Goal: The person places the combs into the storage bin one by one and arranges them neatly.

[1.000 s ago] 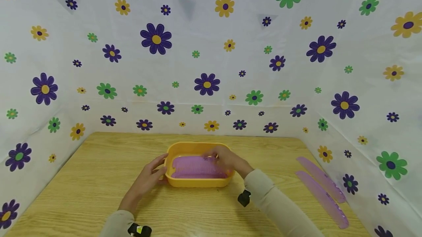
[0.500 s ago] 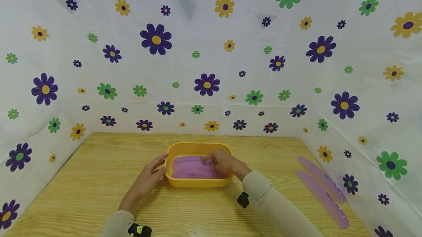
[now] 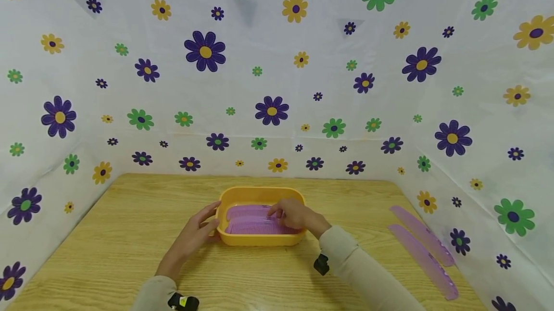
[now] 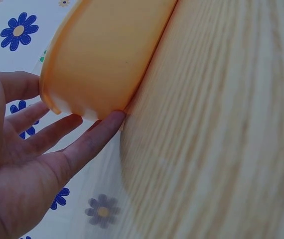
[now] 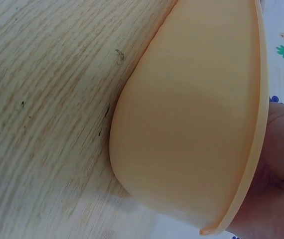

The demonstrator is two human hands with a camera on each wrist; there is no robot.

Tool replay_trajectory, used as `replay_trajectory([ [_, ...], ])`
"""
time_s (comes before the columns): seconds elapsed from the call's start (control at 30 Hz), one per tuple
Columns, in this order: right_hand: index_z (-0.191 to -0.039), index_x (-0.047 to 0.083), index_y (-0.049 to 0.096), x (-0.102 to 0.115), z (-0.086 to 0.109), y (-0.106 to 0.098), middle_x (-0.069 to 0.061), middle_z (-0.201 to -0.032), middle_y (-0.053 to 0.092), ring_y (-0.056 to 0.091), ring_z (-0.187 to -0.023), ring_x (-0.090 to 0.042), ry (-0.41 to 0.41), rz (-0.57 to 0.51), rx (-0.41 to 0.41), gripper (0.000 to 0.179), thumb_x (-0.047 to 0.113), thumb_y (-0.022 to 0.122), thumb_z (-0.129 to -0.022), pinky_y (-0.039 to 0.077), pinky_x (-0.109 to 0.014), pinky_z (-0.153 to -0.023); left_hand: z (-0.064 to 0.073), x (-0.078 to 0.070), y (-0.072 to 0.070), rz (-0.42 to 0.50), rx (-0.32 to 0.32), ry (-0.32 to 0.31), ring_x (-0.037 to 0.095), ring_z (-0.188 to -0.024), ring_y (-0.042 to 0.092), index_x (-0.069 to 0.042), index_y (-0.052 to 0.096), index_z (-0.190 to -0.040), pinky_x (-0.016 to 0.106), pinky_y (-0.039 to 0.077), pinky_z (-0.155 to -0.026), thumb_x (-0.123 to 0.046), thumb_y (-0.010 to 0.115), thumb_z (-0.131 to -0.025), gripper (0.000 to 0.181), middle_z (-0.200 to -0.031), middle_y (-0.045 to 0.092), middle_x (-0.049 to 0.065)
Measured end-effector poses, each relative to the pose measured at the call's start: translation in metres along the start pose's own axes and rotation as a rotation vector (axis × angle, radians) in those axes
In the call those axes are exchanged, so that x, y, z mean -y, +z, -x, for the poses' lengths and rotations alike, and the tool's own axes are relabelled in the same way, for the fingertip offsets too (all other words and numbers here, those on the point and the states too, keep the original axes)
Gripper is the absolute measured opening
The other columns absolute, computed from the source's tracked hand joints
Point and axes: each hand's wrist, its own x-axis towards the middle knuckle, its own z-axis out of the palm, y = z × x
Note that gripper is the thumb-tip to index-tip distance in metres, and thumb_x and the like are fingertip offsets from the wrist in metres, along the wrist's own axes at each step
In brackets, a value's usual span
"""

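A yellow plastic basin (image 3: 259, 240) stands on the table with several purple combs (image 3: 253, 219) lying side by side inside, teeth toward the near side. My left hand (image 3: 196, 229) rests against the basin's left end. Seen from the left wrist, its nearly straight fingers (image 4: 94, 134) touch the outer wall and rim from outside. Over the right part of the basin, my right hand (image 3: 294, 213) reaches down, its index fingertip at the combs. Its other fingers are bent and partly hidden, so a pinch cannot be made out. The basin's wall (image 5: 192, 109) hides those fingertips in the right wrist view.
Two more purple combs, a farther one (image 3: 421, 234) and a nearer one (image 3: 426, 260), lie slanted on the wooden table (image 3: 255, 282) at the right. White flower-patterned sheeting (image 3: 277, 80) encloses the table at the back and on both sides.
The right hand was blurred over the combs a second ago, shifted slightly left, and now holds nearly still with its fingertip on them. The left hand and the basin have not moved.
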Motion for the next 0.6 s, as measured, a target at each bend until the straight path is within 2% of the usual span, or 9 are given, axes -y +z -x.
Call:
replay_trajectory([
  [0.2, -0.12, 0.002, 0.076, -0.001, 0.007, -0.004, -0.017, -0.108, 0.074, 0.065, -0.095, -0.026, -0.044, -0.007, -0.004, 0.029, -0.007, 0.063, -0.095, 0.06, -0.046, -0.093, -0.001, 0.001, 0.002, -0.003, -0.008, -0.008, 0.051, -0.137, 0.052, -0.01, 0.031, -0.162, 0.045, 0.063, -0.093, -0.014, 0.047, -0.11, 0.055, -0.165, 0.03, 0.03],
  [0.43, -0.122, 0.001, 0.073, -0.005, 0.024, -0.015, -0.018, -0.112, 0.073, 0.068, -0.099, -0.028, -0.07, -0.002, -0.082, 0.029, -0.003, 0.064, -0.096, 0.062, -0.043, -0.09, -0.004, 0.003, 0.002, 0.026, 0.01, 0.0, 0.051, -0.139, 0.05, -0.012, 0.031, -0.162, 0.044, 0.063, -0.094, -0.015, 0.047, -0.11, 0.055, -0.165, 0.029, 0.029],
  [0.6, -0.123, -0.001, 0.071, -0.009, 0.045, -0.03, -0.019, -0.11, 0.074, 0.069, -0.095, -0.026, -0.111, -0.008, -0.143, 0.028, -0.001, 0.068, -0.095, 0.063, -0.038, -0.085, -0.002, 0.004, -0.001, 0.036, 0.014, 0.004, 0.052, -0.139, 0.049, -0.01, 0.03, -0.162, 0.045, 0.063, -0.093, -0.014, 0.047, -0.11, 0.055, -0.165, 0.028, 0.03],
])
